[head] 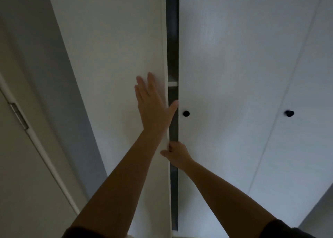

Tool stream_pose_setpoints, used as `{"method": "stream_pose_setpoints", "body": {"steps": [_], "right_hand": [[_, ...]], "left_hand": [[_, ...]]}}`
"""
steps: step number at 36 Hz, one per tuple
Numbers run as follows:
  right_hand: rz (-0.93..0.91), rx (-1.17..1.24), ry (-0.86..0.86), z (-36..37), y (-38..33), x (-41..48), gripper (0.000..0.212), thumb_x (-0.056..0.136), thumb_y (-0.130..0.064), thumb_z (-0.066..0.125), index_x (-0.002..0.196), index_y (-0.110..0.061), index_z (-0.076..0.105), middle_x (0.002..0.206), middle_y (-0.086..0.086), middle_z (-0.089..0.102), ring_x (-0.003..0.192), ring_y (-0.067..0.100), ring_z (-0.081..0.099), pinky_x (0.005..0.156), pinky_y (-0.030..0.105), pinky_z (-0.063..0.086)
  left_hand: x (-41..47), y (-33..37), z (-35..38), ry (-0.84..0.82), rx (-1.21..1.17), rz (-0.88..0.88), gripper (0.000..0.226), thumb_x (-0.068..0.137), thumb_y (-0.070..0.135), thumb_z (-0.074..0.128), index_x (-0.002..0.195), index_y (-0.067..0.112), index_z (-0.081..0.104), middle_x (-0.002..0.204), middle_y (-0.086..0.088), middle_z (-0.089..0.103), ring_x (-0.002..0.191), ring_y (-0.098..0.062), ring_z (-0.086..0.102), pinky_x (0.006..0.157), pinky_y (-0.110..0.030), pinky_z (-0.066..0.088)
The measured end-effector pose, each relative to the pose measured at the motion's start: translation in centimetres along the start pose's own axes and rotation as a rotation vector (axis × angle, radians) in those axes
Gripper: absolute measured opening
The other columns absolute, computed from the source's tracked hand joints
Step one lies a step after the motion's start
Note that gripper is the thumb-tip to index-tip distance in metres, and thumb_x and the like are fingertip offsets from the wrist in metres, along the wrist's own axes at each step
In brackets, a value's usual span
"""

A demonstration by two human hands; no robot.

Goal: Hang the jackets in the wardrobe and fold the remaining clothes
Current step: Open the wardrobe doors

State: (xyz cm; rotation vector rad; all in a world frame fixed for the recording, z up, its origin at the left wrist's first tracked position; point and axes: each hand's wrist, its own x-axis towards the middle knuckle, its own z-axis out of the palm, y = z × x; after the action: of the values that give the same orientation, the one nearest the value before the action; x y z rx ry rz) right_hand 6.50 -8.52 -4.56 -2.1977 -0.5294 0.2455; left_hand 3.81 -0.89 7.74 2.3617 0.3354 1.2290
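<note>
Wardrobe point(234, 57) before me, left door point(111, 57) ajar.
My left hand point(153, 108) lies flat on that door, fingers point(151, 81) wide; my right hand point(177, 154) grips its edge. In the dark gap point(172, 39), 1 shelf point(172, 83) edge shows.

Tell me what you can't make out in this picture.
Head view only.
Wardrobe inside: only the gap shows, dark, with one shelf.
Fingertips of the right hand: curled behind the left door edge.
Jackets: none in view.
Left door top and bottom: cut off by the frame.
</note>
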Motion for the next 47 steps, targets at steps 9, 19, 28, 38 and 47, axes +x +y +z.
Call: {"method": "stream_pose_setpoints", "body": {"steps": [9, 19, 28, 38, 47], "right_hand": [[0.001, 0.019, -0.033, 2.1, 0.3, -1.6, 0.018, 0.091, -0.023, 0.058, 0.074, -0.017, 0.054, 0.073, -0.003, 0.058, 0.062, 0.008, 0.058, 0.055, 0.013, 0.043], [0.084, 0.024, -0.273, 2.1, -2.7, -1.5, 0.045, 0.088, -0.020, 0.061, 0.127, -0.002, 0.050, 0.124, 0.012, 0.058, 0.112, 0.030, 0.058, 0.092, 0.036, 0.051], [0.034, -0.002, -0.287, 5.9, -4.1, -4.7, 0.041, 0.087, -0.026, 0.055, 0.123, -0.007, 0.052, 0.115, 0.009, 0.061, 0.102, 0.026, 0.061, 0.086, 0.036, 0.054], [-0.015, 0.030, -0.202, 11.8, -9.0, -9.7, 0.027, 0.085, -0.015, 0.050, 0.110, -0.010, 0.059, 0.098, 0.007, 0.066, 0.088, 0.023, 0.067, 0.081, 0.039, 0.058], [-0.005, 0.054, -0.097, 19.7, -15.5, -13.0, 0.021, 0.083, -0.016, 0.048, 0.100, -0.008, 0.058, 0.089, 0.008, 0.065, 0.079, 0.024, 0.064, 0.074, 0.038, 0.058]], "left_hand": [[-0.7, -0.2, 0.0, 0.009, 0.027, -0.257, 0.101, 0.087, 0.032, 0.062, 0.150, 0.015, -0.015, 0.159, -0.015, -0.012, 0.146, -0.038, -0.001, 0.112, -0.056, 0.025], [-1.7, -0.8, -2.6, -0.017, -0.124, -0.250, 0.098, 0.087, 0.021, 0.062, 0.150, 0.019, -0.013, 0.159, -0.008, -0.013, 0.146, -0.034, -0.004, 0.114, -0.058, 0.019], [-3.3, -3.5, -6.3, -0.024, -0.304, -0.212, 0.100, 0.084, 0.009, 0.064, 0.151, 0.022, -0.009, 0.160, -0.001, -0.007, 0.147, -0.028, 0.002, 0.113, -0.057, 0.024], [-6.1, -8.2, -13.5, -0.146, -0.567, -0.165, 0.100, 0.080, -0.012, 0.051, 0.151, 0.028, -0.007, 0.155, -0.008, 0.015, 0.131, -0.051, 0.031, 0.101, -0.064, 0.038], [-6.8, -15.4, -21.4, -0.214, -0.670, -0.161, 0.084, 0.082, -0.014, 0.046, 0.151, 0.021, 0.014, 0.116, -0.003, 0.051, 0.071, 0.007, 0.058, 0.059, -0.010, 0.048]]}}
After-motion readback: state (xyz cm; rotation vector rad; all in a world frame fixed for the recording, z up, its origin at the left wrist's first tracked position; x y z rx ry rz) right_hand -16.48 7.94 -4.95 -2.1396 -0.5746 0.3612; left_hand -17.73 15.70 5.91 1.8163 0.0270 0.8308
